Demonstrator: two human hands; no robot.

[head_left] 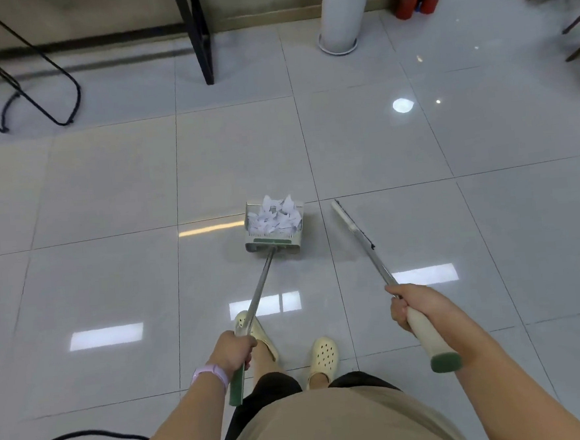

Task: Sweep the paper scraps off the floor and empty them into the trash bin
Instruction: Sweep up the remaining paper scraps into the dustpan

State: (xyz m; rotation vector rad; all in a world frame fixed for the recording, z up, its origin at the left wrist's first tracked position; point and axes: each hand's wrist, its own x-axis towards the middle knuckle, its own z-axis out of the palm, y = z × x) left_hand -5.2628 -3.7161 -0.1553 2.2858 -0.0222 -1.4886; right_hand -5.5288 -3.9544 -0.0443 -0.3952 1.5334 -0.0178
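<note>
Scraps (pixel 274 215) sit heaped in the dustpan (pixel 272 243); my left hand (pixel 234 351) grips its handle, right hand (pixel 413 305) the broom (pixel 350 224) beside it. Emptying remains; no bin visible.

Glossy tiled floor (pixel 107 184), seemingly plastic dustpan (pixel 272 243), white paper scraps (pixel 274 215)

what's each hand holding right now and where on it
The left hand grips the paper-filled grey long-handled dustpan near the top of its metal pole; the right hand grips the slim grey broom at its cream handle grip.
</note>
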